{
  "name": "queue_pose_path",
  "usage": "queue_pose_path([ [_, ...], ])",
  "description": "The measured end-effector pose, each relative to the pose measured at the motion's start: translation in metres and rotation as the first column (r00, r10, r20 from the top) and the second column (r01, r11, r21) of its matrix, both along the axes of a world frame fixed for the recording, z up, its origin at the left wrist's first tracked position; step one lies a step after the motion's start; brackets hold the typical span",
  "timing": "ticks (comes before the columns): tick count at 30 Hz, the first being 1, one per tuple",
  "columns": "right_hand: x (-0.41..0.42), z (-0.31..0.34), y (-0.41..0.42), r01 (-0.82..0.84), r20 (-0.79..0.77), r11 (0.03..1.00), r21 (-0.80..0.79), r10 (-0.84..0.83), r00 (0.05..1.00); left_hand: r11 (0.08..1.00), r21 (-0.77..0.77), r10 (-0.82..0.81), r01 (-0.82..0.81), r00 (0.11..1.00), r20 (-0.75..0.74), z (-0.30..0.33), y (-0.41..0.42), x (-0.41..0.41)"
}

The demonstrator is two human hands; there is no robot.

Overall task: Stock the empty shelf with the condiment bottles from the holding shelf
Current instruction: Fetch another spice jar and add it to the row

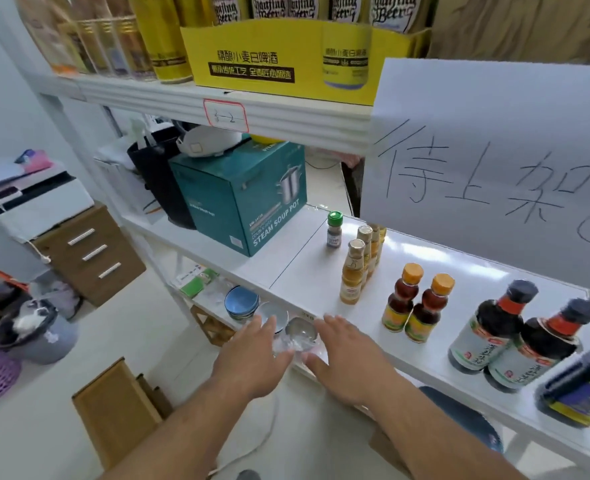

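On the white shelf [307,268] stand condiment bottles: a small green-capped shaker [334,229], a row of pale yellow oil bottles [353,271], two orange-capped brown bottles [415,308], two dark soy sauce bottles [494,336] and a dark bottle at the far right edge [584,389]. My left hand [252,355] and my right hand [345,355] hover flat and empty in front of the shelf edge, fingers spread, left of the bottles and touching none.
A teal steam soup pot box [245,199] sits on the shelf's left part. A handwritten paper sign [487,168] hangs at the right. Beer cans in a yellow carton [279,57] fill the upper shelf. Bowls [243,303] lie on the lower shelf. A wooden drawer unit [92,252] stands left.
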State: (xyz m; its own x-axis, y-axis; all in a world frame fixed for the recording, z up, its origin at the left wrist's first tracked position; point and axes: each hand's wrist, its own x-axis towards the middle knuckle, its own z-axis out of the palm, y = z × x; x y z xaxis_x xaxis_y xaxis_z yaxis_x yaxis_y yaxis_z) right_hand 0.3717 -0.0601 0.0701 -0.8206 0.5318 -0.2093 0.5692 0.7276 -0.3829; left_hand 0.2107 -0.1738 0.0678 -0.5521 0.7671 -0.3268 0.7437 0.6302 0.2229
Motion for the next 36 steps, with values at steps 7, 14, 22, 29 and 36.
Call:
queue_pose_path([
  [7, -0.097, -0.006, 0.032, 0.176, 0.022, 0.984, -0.021, -0.175, 0.984, 0.991, 0.062, -0.121, 0.119, 0.992, 0.034, -0.007, 0.052, -0.098],
  [14, -0.170, -0.024, 0.061, 0.457, -0.050, 0.889, -0.042, -0.459, 0.887, 0.961, 0.106, -0.263, 0.255, 0.962, 0.069, -0.013, 0.109, -0.167],
  [22, -0.217, -0.037, 0.142, 0.771, -0.180, 0.547, -0.327, -0.837, 0.517, 0.939, 0.313, -0.265, 0.142, 0.879, 0.396, -0.040, 0.176, -0.207],
  [29, -0.246, -0.068, 0.219, 0.806, -0.251, 0.314, -0.501, -0.945, 0.212, 0.924, 0.361, -0.283, 0.123, 0.856, 0.434, -0.072, 0.222, -0.226],
  [36, -0.260, -0.104, 0.259, 0.781, -0.291, 0.289, -0.553, -0.946, 0.144, 0.914, 0.389, -0.301, 0.116, 0.835, 0.460, -0.096, 0.248, -0.229],
])
